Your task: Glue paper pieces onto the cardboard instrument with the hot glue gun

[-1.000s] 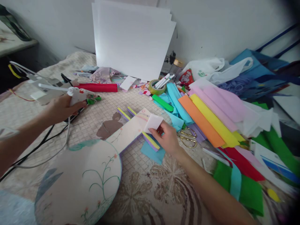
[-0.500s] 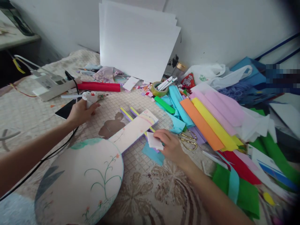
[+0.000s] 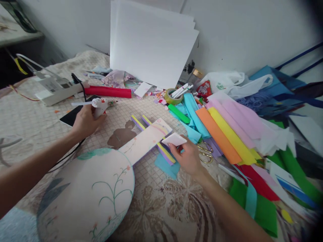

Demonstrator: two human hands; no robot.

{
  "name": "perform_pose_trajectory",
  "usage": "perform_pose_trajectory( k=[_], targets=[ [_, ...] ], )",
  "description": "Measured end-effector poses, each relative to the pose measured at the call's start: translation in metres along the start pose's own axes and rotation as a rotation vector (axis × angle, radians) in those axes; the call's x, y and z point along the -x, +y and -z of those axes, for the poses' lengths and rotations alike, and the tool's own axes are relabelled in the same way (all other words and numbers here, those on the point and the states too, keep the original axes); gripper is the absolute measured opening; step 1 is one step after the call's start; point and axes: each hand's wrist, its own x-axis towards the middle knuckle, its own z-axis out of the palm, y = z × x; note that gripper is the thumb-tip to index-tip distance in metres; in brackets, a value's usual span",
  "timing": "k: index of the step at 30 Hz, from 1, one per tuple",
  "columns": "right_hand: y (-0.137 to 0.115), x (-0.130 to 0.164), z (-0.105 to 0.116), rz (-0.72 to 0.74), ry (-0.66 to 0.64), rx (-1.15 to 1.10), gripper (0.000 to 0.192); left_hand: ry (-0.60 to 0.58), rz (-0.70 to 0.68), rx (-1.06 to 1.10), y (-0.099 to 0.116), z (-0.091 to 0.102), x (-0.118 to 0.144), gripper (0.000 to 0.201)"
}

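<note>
My left hand [image 3: 87, 120] is closed around a white hot glue gun [image 3: 100, 106], its nozzle pointing right, near a black flat pad [image 3: 69, 116]. In my right hand [image 3: 188, 156] a small white foam piece [image 3: 174, 139] is pinched between thumb and fingers, above one end of a yellow-and-purple strip [image 3: 166, 154]. Two such strips cross under the long neck [image 3: 143, 140] of a painted cutout. The neck joins a large round white body [image 3: 88, 198] with drawn green stems and orange flowers. Light blue paper [image 3: 167, 165] lies beneath the near strip.
Gold-handled scissors [image 3: 206, 153] lie right of my right hand. Orange [image 3: 218, 136] and yellow crepe paper [image 3: 233, 137] are stacked further right. A power strip [image 3: 59, 90] stands at the left, its cords trailing. White boards [image 3: 152, 43] lean on the wall behind paper scraps.
My right hand has lifted and turned the white foam piece flatter, uncovering more of the strip below. My left hand has tilted the glue gun slightly and stays near the same spot.
</note>
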Motion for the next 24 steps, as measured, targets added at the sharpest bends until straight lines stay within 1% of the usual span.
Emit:
perform_pose_trajectory(
  k=[2,4,6,8,9,11,14,17,19,22,24],
  targets=[
    [-0.001,-0.002,0.001,-0.004,-0.022,0.01,0.008,0.002,-0.016,0.024,-0.003,0.002,0.002,0.048],
    [-0.002,-0.005,0.001,0.001,-0.04,0.01,0.007,0.054,-0.031,0.042,-0.003,0.006,0.009,0.05],
    [-0.003,-0.007,0.001,0.009,-0.048,0.01,0.006,0.193,-0.06,0.037,0.001,0.012,0.022,0.058],
    [-0.004,-0.009,0.001,0.021,-0.061,0.011,0.005,0.335,-0.13,0.028,0.011,0.017,0.039,0.068],
    [-0.004,-0.01,0.0,0.028,-0.071,0.011,0.005,0.354,-0.17,0.04,0.017,0.019,0.048,0.068],
    [-0.004,-0.011,-0.001,0.043,-0.085,0.014,0.005,0.276,-0.258,0.032,0.029,0.021,0.061,0.062],
    [-0.003,-0.013,-0.002,0.058,-0.1,0.025,0.008,0.211,-0.316,0.041,0.038,0.017,0.067,0.065],
    [-0.002,-0.014,-0.002,0.065,-0.116,0.018,0.011,0.174,-0.324,0.027,0.036,0.01,0.062,0.068],
    [0.0,-0.015,-0.003,0.067,-0.125,0.012,0.012,0.101,-0.314,0.018,0.033,0.007,0.059,0.065],
    [0.001,-0.017,-0.003,0.066,-0.138,0.015,0.012,-0.006,-0.268,-0.018,0.03,0.008,0.059,0.06],
    [0.002,-0.018,-0.003,0.063,-0.145,0.015,0.012,-0.014,-0.255,-0.035,0.029,0.01,0.06,0.053]
  ],
)
